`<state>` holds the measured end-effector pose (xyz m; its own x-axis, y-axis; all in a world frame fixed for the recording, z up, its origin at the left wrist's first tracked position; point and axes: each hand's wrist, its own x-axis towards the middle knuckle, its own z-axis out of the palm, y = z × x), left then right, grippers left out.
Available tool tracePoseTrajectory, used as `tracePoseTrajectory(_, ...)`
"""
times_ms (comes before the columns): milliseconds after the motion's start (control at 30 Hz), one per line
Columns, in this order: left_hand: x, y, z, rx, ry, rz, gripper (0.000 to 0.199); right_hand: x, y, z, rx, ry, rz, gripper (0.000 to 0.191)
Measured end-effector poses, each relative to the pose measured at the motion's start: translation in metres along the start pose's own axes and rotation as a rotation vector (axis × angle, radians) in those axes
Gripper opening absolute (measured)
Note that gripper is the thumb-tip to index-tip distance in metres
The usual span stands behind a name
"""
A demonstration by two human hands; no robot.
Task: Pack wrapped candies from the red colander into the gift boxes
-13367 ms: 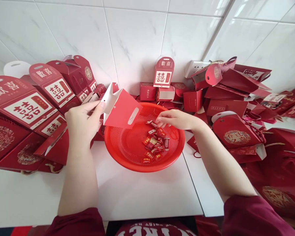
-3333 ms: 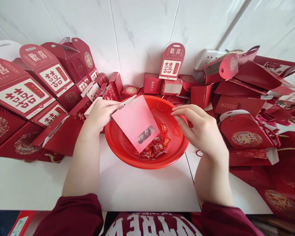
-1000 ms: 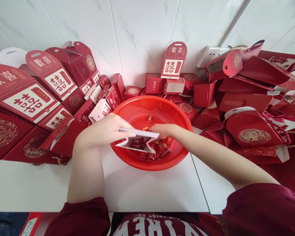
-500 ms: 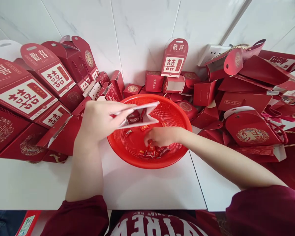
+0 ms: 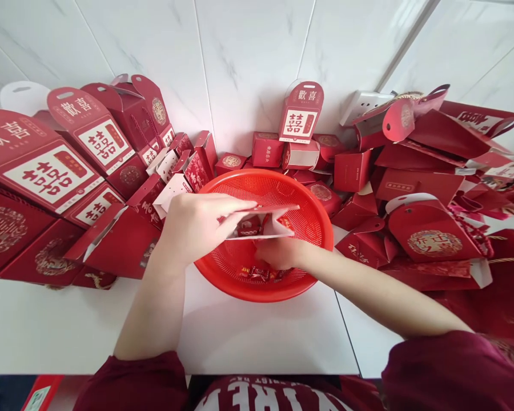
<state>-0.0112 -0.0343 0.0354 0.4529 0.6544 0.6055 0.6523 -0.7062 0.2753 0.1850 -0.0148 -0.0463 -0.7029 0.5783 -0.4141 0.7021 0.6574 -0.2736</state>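
My left hand (image 5: 201, 225) is closed on the edge of a small paper gift bag (image 5: 278, 229), its mouth open toward me. Inside the bag lie a few wrapped sweets (image 5: 249, 226). The bag hangs over a red plastic basket (image 5: 321, 260) with perforated sides. Below it, my right hand (image 5: 282, 253) reaches into the basket with fingers bent together. The bag's lower edge covers part of that hand, and what its fingertips grip does not show. Several wrapped candies (image 5: 259, 273) lie on the basket's bottom close to those fingers.
Red gift boxes (image 5: 47, 177) stand stacked at the left. Small red boxes (image 5: 268, 149) line the tiled wall behind the basket, an upright box (image 5: 300, 117) on top. More boxes and bags (image 5: 432, 225) crowd the right, near a white power socket (image 5: 364, 105).
My left hand has brought the bag rightward and slightly nearer me. My right hand has shifted a little lower in the basket and is now partly behind the bag.
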Motion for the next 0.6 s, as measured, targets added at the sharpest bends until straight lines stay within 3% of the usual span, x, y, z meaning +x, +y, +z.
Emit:
tracePoseTrajectory(100, 0.002, 0.0, -0.001, -0.049, 0.062, -0.195, 0.022, -0.018, -0.005, -0.012, 0.001, 0.013, -0.017, 0.023)
tracePoseTrajectory(200, 0.004, -0.005, 0.0, -0.077, 0.017, -0.295, 0.023, -0.049, -0.011, -0.023, 0.143, 0.193, -0.069, 0.023)
tracePoseTrajectory(333, 0.007, -0.013, 0.008, -0.127, -0.195, -0.306, 0.027, -0.091, -0.015, -0.035, 0.363, 0.516, -0.318, 0.019)
tracePoseTrajectory(467, 0.012, -0.02, 0.018, -0.248, -0.426, -0.307, 0.033, -0.1, -0.012, -0.037, 0.507, 0.99, -0.581, 0.02)
tracePoseTrajectory(533, 0.014, -0.021, 0.022, -0.303, -0.482, -0.313, 0.032, -0.092, -0.008, -0.035, 0.493, 1.23, -0.544, 0.022)
tracePoseTrajectory(600, 0.015, -0.02, 0.024, -0.353, -0.498, -0.328, 0.029, -0.082, -0.005, -0.032, 0.411, 1.366, -0.428, 0.022)
